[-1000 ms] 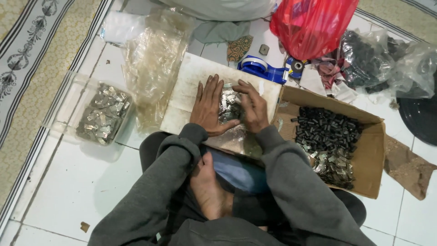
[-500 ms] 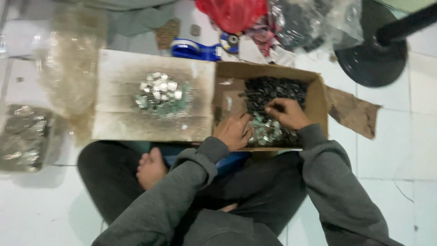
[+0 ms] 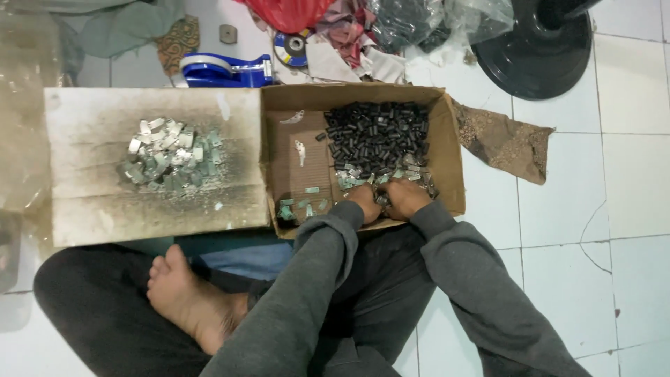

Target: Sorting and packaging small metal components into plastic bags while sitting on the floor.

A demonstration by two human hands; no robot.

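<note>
An open cardboard box [image 3: 450, 150] in front of me holds a heap of small black cylindrical parts [image 3: 380, 136] and several small silvery metal pieces along its near side. My left hand [image 3: 366, 200] and my right hand [image 3: 405, 197] are side by side inside the box at its near edge, both cupped around a clump of mixed black and silvery small parts. Left of the box lies a flat, soot-stained cardboard sheet [image 3: 84, 202] carrying a pile of silvery metal clips [image 3: 171, 155].
My bare foot [image 3: 187, 297] rests below the cardboard sheet. A blue tape dispenser [image 3: 223, 70], a grinding disc [image 3: 292, 47], a red bag [image 3: 289, 10] and plastic bags lie beyond the box. A black round base [image 3: 541, 49] stands at the upper right, brown torn cardboard [image 3: 502, 139] beside the box.
Both hands have moved from the metal clips on the cardboard sheet across into the box, then drawn together at its near edge around a clump of parts. The view shifted right.
</note>
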